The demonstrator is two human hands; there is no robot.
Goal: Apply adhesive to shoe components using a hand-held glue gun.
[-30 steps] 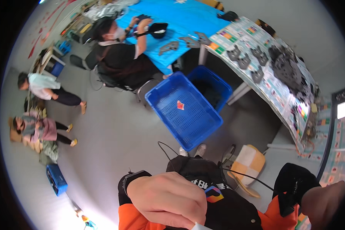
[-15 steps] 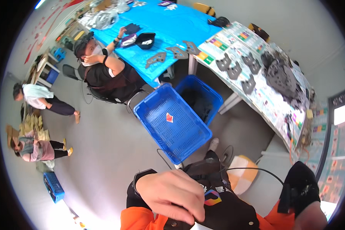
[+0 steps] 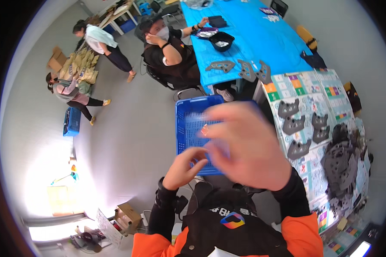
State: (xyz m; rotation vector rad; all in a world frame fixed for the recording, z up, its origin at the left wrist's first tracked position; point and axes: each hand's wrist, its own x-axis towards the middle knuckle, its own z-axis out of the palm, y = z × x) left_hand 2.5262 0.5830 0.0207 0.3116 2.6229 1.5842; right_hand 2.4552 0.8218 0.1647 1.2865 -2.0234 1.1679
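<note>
My left hand [image 3: 183,169] is raised in front of my chest, thumb and fingers curved apart with nothing visible between them. My right hand [image 3: 253,150], large and smeared by motion, is lifted beside and above it; its finger state is unclear. Behind both hands, on the floor, stands a blue perforated crate [image 3: 180,128] with a small red-and-white label [image 3: 204,129] inside. Neither hand visibly touches it, and my right hand hides much of it. Several dark grey shaped plates [image 3: 294,125] lie on the paper-covered table to my right.
A seated person [image 3: 171,53] in a mask is at the blue-covered table [image 3: 261,38], which bears a black bowl [image 3: 221,41] and more grey plates [image 3: 221,66]. Two people stand at the far left near stacked sacks [image 3: 83,64]. A pile of grey parts [image 3: 341,160] covers the right table's near part.
The view has swung, shifting the room's contents. My right arm has come from the far right to in front of me. My left hand has moved away from my chest, toward the crate.
</note>
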